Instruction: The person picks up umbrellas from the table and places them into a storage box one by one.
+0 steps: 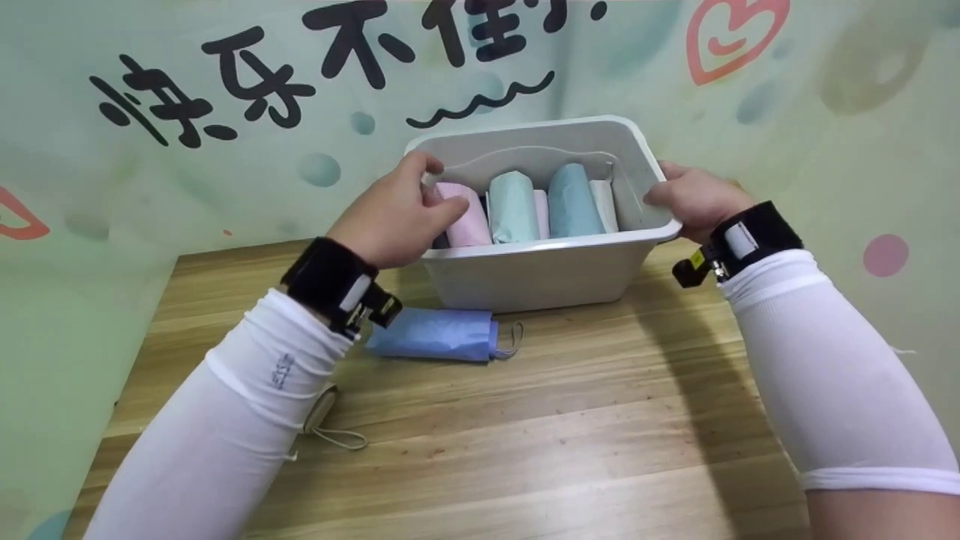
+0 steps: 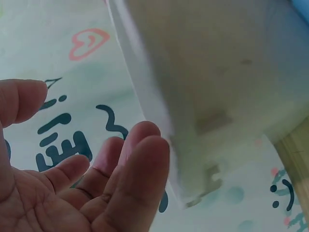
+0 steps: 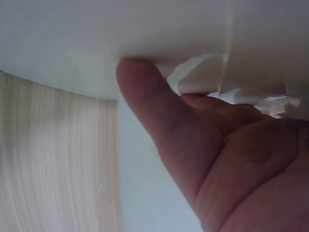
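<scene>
A white plastic storage bin (image 1: 525, 277) stands on the wooden table against the wall, tilted slightly in view. Inside it are a pink roll (image 1: 463, 214), a mint roll (image 1: 512, 208), a teal roll (image 1: 576, 201) and paler ones, shaped like folded umbrellas. At the bin's right end my right hand (image 1: 697, 196) grips it, thumb pressed on the wall and fingers at the handle opening. My left hand (image 1: 401, 210) is over the left rim beside the pink roll; in the left wrist view its fingers are loosely bent and spread from the thumb, holding nothing.
A blue folded umbrella (image 1: 435, 334) with a wrist loop lies on the table in front of the bin. Partly hidden under my left forearm is a beige item (image 1: 322, 409) with a cord loop. A printed wall covering (image 1: 247, 195) rises behind the table.
</scene>
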Available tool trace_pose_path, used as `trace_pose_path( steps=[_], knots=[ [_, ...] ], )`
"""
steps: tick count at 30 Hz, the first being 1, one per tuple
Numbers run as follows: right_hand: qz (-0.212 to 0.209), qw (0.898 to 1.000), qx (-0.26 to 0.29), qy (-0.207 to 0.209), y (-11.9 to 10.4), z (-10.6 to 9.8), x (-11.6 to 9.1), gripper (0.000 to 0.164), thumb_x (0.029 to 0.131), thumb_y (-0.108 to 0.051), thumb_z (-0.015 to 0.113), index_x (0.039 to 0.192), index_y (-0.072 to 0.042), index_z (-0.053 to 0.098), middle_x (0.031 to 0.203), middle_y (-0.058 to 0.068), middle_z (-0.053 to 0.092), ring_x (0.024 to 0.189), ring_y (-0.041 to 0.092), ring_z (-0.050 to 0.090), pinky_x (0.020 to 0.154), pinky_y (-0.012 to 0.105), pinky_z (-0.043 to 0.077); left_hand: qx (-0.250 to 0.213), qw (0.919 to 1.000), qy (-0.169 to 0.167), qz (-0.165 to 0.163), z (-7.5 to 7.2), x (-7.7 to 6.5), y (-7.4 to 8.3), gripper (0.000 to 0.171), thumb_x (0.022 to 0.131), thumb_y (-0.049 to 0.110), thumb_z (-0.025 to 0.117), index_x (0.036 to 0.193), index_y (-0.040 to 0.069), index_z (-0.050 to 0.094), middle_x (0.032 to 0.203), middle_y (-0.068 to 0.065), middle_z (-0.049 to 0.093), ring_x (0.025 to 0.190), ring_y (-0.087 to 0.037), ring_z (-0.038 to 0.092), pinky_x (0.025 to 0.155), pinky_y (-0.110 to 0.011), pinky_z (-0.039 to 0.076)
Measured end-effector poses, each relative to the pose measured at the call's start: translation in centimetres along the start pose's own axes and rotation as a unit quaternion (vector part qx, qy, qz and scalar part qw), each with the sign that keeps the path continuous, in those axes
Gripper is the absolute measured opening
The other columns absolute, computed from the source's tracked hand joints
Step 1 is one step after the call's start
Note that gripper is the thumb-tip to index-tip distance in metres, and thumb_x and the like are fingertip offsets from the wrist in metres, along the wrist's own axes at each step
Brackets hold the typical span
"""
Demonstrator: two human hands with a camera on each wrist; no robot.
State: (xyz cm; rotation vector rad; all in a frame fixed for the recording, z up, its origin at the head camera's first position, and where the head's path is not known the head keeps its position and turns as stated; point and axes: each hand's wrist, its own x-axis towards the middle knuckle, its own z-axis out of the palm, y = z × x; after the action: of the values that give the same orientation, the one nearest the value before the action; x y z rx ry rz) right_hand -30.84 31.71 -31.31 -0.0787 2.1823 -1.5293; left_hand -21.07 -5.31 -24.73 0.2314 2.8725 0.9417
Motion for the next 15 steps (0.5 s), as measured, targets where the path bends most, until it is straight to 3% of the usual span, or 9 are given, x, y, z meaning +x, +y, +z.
trace_pose_path(
  steps=[4,11,15],
  knots=[
    [-0.003,1.0,0.009,-0.002,0.2,0.1,0.0,0.07,0.106,-0.011,0.037,0.17,-0.017,0.01,0.165,0.02,0.029,0.145,0.033,0.039,0.106,0.036,0.048,-0.002,0.9995,0.012,0.028,1.0,-1.1,-0.6,0.047,0.103,0.043,0.06,0.137,0.014,0.047,0.111,-0.004,0.061,0.096,-0.023,0.06,0.086,-0.036,0.049],
    [-0.024,0.999,0.024,0.003,0.5,0.4,0.0,0.069,0.105,-0.009,0.037,0.169,-0.012,0.012,0.159,0.02,0.034,0.139,0.031,0.043,0.094,0.027,0.053,-0.011,0.994,0.042,0.1,2.5,-3.0,-2.0,0.034,0.101,0.035,0.066,0.122,0.012,0.053,0.109,-0.007,0.06,0.095,-0.023,0.058,0.086,-0.036,0.049],
    [-0.02,1.0,0.021,0.009,0.5,0.4,0.0,0.068,0.106,-0.01,0.037,0.169,-0.013,0.014,0.157,0.02,0.036,0.138,0.031,0.045,0.092,0.027,0.055,-0.007,0.9933,0.032,0.111,3.3,-3.9,-3.0,0.029,0.1,0.033,0.068,0.116,0.012,0.057,0.103,-0.004,0.061,0.092,-0.021,0.058,0.081,-0.035,0.05]
  ],
)
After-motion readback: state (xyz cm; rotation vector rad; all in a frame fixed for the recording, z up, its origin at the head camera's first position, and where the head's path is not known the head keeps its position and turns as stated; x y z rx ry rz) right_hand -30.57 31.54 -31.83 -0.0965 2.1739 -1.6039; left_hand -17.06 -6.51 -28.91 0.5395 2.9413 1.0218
